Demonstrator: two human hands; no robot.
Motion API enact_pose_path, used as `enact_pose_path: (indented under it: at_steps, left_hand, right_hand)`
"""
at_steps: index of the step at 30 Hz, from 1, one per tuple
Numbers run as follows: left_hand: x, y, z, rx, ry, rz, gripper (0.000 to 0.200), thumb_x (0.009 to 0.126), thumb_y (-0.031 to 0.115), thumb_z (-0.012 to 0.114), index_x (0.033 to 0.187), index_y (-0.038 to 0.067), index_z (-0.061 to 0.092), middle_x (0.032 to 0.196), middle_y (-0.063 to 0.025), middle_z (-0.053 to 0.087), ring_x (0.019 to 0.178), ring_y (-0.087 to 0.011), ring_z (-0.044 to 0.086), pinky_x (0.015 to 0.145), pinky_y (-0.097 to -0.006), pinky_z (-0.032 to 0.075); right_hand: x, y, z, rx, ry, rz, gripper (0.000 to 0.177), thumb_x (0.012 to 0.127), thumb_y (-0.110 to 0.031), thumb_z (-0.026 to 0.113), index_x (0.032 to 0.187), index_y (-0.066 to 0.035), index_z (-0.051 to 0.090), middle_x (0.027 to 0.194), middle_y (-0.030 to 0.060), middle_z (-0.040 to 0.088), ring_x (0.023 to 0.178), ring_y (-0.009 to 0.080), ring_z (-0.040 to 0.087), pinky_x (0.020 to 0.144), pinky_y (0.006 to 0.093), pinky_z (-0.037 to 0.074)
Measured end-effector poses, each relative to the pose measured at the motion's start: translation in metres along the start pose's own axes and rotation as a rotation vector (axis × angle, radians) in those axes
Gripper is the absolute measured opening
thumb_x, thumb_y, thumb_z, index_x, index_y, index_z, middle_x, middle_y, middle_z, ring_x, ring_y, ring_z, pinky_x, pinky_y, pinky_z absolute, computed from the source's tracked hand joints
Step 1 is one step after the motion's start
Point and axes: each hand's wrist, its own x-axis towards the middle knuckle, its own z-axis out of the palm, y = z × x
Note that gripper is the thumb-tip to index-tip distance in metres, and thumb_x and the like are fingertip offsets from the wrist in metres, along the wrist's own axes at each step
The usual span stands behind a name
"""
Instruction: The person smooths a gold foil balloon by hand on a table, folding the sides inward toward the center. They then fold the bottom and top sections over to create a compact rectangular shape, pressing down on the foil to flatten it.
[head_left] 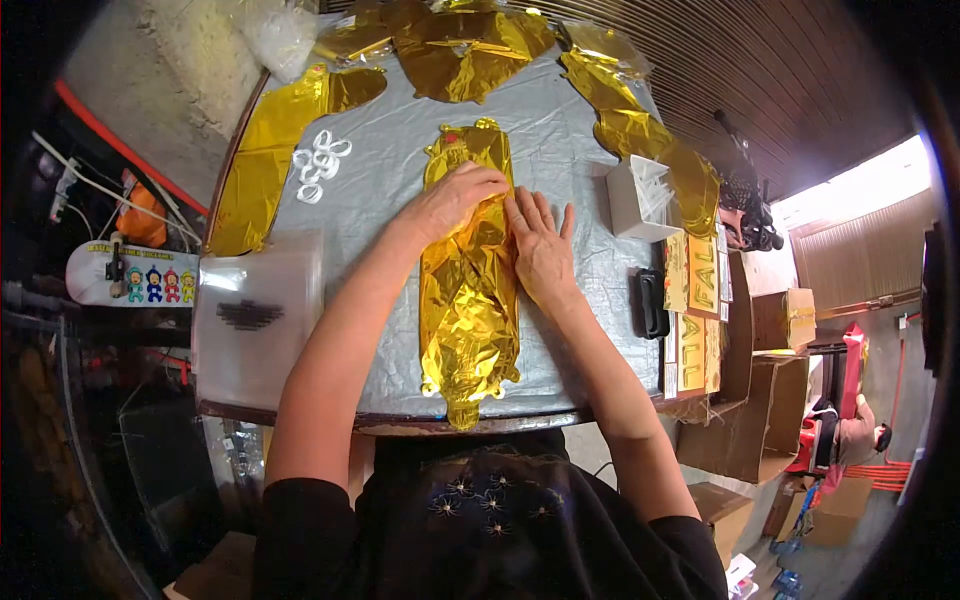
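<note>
A folded, crinkled gold foil balloon (468, 325) lies lengthwise down the middle of the table, its lower tip reaching the front edge. My left hand (460, 203) is on its upper part, fingers bent and pressed together on the foil near its right edge. Whether a fold is pinched under those fingertips is hard to see. Beside that same edge, my right hand (543, 245) lies flat with fingers stretched out, the fingertips close to the left hand's. A small red mark shows near the balloon's top end.
More gold foil pieces (275, 130) lie around the table's far sides. White ribbon loops (322, 165) sit at left above clear plastic bags (255, 345). At right are a white box (632, 205) of white sticks, a black object (652, 303), and lettered packs (697, 350). Another person (855, 440) is far right.
</note>
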Motion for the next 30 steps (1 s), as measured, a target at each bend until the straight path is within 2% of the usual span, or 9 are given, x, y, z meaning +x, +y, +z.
enact_pose_path:
  at_steps: [1, 3, 4, 7, 8, 12, 18, 23, 30]
  left_hand:
    - [0.000, 0.000, 0.000, 0.008, 0.004, 0.007, 0.043, 0.087, -0.001, 0.062, 0.129, 0.005, 0.070, 0.134, -0.0085, 0.067, 0.125, -0.0310, 0.059, 0.111, -0.0393, 0.048]
    - [0.000, -0.002, -0.001, 0.002, -0.007, 0.008, 0.042, 0.088, 0.001, 0.061, 0.129, 0.006, 0.070, 0.135, -0.0083, 0.067, 0.126, -0.0307, 0.059, 0.111, -0.0390, 0.048]
    - [0.000, -0.004, 0.001, 0.001, -0.017, 0.019, 0.041, 0.090, 0.002, 0.060, 0.129, 0.006, 0.070, 0.135, -0.0081, 0.067, 0.126, -0.0305, 0.058, 0.111, -0.0387, 0.047]
    - [-0.001, -0.006, 0.002, 0.019, -0.015, 0.022, 0.041, 0.090, 0.004, 0.060, 0.130, 0.006, 0.070, 0.136, -0.0083, 0.067, 0.126, -0.0306, 0.059, 0.111, -0.0386, 0.048]
    - [0.000, -0.006, 0.003, 0.032, -0.007, 0.029, 0.041, 0.090, 0.003, 0.061, 0.130, 0.006, 0.070, 0.135, -0.0087, 0.067, 0.125, -0.0310, 0.059, 0.111, -0.0388, 0.048]
    - [0.003, -0.004, 0.003, 0.022, 0.003, 0.024, 0.040, 0.089, 0.001, 0.061, 0.128, 0.005, 0.070, 0.132, -0.0097, 0.068, 0.122, -0.0326, 0.061, 0.108, -0.0398, 0.050]
    - [0.009, 0.001, 0.001, 0.036, -0.012, 0.027, 0.039, 0.088, -0.004, 0.059, 0.124, 0.006, 0.069, 0.127, -0.0102, 0.069, 0.117, -0.0341, 0.062, 0.103, -0.0408, 0.052]
    - [0.010, 0.010, 0.001, 0.147, -0.101, -0.057, 0.040, 0.089, 0.000, 0.062, 0.126, 0.014, 0.071, 0.127, -0.0041, 0.067, 0.119, -0.0289, 0.061, 0.101, -0.0422, 0.052]
    - [0.008, 0.010, 0.002, 0.192, -0.113, -0.057, 0.041, 0.089, 0.003, 0.063, 0.127, 0.017, 0.072, 0.127, -0.0008, 0.064, 0.120, -0.0258, 0.059, 0.099, -0.0418, 0.052]
  right_hand:
    - [-0.002, 0.000, -0.001, 0.002, -0.009, 0.000, 0.064, 0.094, -0.010, 0.057, 0.157, -0.003, 0.044, 0.163, 0.0172, 0.042, 0.153, 0.0344, 0.037, 0.125, 0.0665, 0.018]
    - [-0.007, 0.000, -0.004, 0.377, 0.024, 0.058, 0.064, 0.095, -0.006, 0.057, 0.157, -0.005, 0.043, 0.162, 0.0191, 0.044, 0.152, 0.0394, 0.039, 0.124, 0.0648, 0.022]
    - [-0.011, 0.000, -0.009, 0.425, 0.019, 0.073, 0.062, 0.099, -0.011, 0.058, 0.158, -0.001, 0.040, 0.162, 0.0240, 0.042, 0.152, 0.0425, 0.037, 0.124, 0.0609, 0.024]
    - [-0.018, -0.025, -0.012, 0.403, 0.052, 0.082, 0.059, 0.105, -0.017, 0.056, 0.157, 0.004, 0.038, 0.160, 0.0289, 0.041, 0.152, 0.0445, 0.036, 0.125, 0.0582, 0.024]
    - [-0.022, -0.033, -0.014, 0.321, 0.006, 0.063, 0.060, 0.109, -0.025, 0.052, 0.155, 0.009, 0.037, 0.161, 0.0306, 0.039, 0.152, 0.0454, 0.035, 0.126, 0.0557, 0.025]
    - [-0.032, -0.055, -0.008, 0.254, -0.066, 0.047, 0.067, 0.109, -0.035, 0.051, 0.156, 0.010, 0.035, 0.164, 0.0287, 0.035, 0.154, 0.0432, 0.031, 0.127, 0.0549, 0.022]
    - [-0.035, -0.060, -0.002, 0.199, -0.024, 0.026, 0.070, 0.108, -0.036, 0.052, 0.158, 0.010, 0.032, 0.164, 0.0296, 0.034, 0.155, 0.0409, 0.031, 0.128, 0.0548, 0.022]
    - [-0.034, -0.060, -0.002, 0.183, -0.021, 0.018, 0.072, 0.108, -0.037, 0.053, 0.158, 0.010, 0.031, 0.164, 0.0297, 0.034, 0.156, 0.0407, 0.030, 0.128, 0.0547, 0.021]
    - [-0.036, -0.061, -0.003, 0.128, -0.035, -0.006, 0.076, 0.107, -0.042, 0.052, 0.159, 0.010, 0.030, 0.166, 0.0287, 0.032, 0.157, 0.0404, 0.028, 0.128, 0.0545, 0.022]
